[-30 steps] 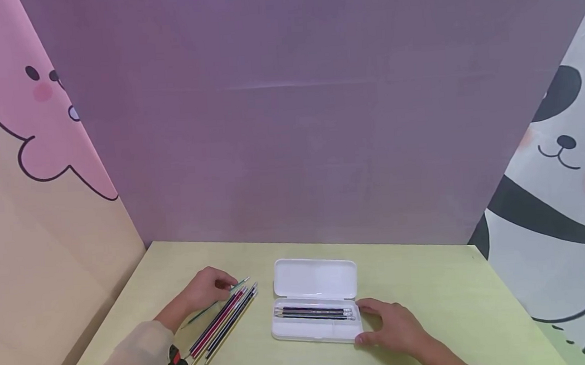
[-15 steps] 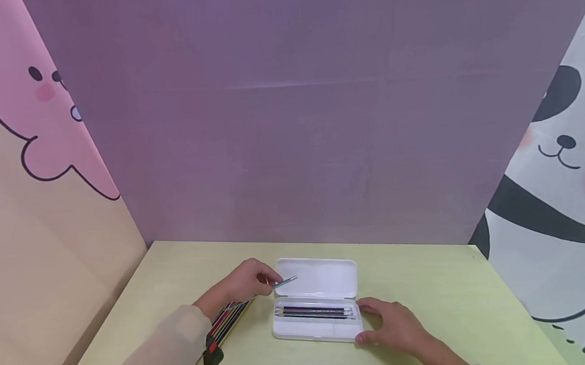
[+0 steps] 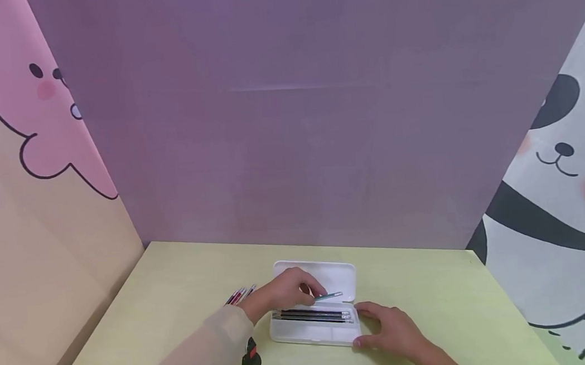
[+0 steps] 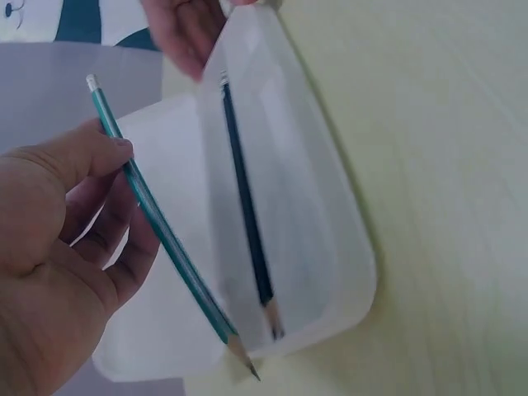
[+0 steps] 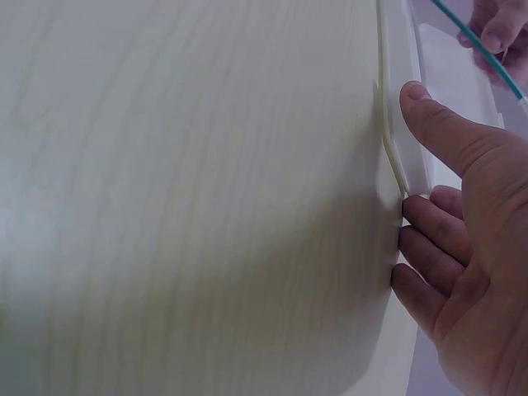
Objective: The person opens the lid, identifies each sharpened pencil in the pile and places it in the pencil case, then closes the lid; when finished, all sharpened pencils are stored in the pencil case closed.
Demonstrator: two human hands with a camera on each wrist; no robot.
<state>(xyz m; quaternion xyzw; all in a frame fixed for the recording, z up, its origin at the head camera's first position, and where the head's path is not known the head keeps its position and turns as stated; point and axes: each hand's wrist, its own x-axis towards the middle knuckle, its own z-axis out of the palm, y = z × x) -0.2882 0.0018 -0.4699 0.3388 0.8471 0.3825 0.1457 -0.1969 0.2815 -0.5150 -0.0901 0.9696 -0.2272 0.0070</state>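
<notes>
My left hand pinches a teal pencil between thumb and fingers. In the head view that pencil is over the open white pencil case, near the hinge between lid and tray. Its sharpened tip points down and its white end upward in the left wrist view. Several dark pencils lie lengthwise in the back part of the tray. My right hand holds the case's right end, thumb at the front corner and forefinger at the back corner. My left hand partly hides the lid.
Left of the case lie more pencils, mostly hidden by my left forearm. A small black object with a red part sits close to the sleeve. A purple panel stands along the back edge of the pale table.
My left hand has carried the teal pencil rightward from beside the loose pencils to over the case. The black object has also shifted right near the sleeve. My right hand stays at the case.
</notes>
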